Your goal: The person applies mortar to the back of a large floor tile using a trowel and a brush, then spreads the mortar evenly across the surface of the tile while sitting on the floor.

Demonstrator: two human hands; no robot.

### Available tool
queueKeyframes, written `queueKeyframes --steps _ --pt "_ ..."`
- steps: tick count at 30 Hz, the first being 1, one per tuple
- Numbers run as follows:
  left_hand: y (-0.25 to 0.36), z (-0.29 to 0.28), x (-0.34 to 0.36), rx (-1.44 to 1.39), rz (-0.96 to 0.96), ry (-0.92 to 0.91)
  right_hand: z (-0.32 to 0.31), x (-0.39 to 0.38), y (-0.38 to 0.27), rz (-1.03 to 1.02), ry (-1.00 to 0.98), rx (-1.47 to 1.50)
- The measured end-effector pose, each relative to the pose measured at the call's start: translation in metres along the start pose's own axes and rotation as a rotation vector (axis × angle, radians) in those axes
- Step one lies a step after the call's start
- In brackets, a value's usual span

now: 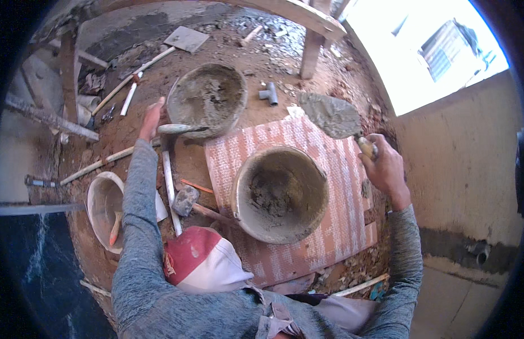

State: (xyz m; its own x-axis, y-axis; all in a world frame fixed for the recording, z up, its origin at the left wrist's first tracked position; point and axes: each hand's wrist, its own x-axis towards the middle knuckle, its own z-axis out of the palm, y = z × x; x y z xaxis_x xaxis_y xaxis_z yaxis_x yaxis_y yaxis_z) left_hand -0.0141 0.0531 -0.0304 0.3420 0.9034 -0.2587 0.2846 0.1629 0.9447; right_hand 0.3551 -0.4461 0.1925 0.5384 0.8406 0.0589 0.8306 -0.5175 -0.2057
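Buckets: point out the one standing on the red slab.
The rightmost bucket sits on the red slab; the far bucket and the left bucket stand on dirt.

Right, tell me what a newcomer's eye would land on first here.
Probably the grey-caked trowel at the upper right, held in the right hand. Next, the big bucket at the centre, standing on a striped board. Then the tub of mortar, upper left, beside the left hand.
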Motion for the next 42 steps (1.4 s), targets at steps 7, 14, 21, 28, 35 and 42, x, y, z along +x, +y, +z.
queueKeyframes --steps 7,14,21,28,35,42 --pt "-0.001 0.029 -0.009 -0.184 0.137 -0.029 0.026 0.063 -0.068 -0.231 -0.046 -0.036" --pt "0.036 0.054 -0.046 -0.289 0.164 -0.068 0.060 0.108 -0.104 -0.266 -0.163 -0.076" --pt "0.049 0.077 -0.060 -0.385 0.205 -0.154 0.114 0.121 -0.111 -0.289 -0.272 -0.039" --pt "0.054 0.091 -0.070 -0.426 0.276 -0.142 0.139 0.123 -0.129 -0.165 -0.397 0.283" --pt "0.059 0.090 -0.072 -0.327 0.189 -0.155 0.138 0.114 -0.138 -0.085 -0.365 0.461" --pt "0.039 0.081 -0.051 -0.110 0.361 -0.082 0.129 0.094 -0.093 -0.148 -0.215 0.572"
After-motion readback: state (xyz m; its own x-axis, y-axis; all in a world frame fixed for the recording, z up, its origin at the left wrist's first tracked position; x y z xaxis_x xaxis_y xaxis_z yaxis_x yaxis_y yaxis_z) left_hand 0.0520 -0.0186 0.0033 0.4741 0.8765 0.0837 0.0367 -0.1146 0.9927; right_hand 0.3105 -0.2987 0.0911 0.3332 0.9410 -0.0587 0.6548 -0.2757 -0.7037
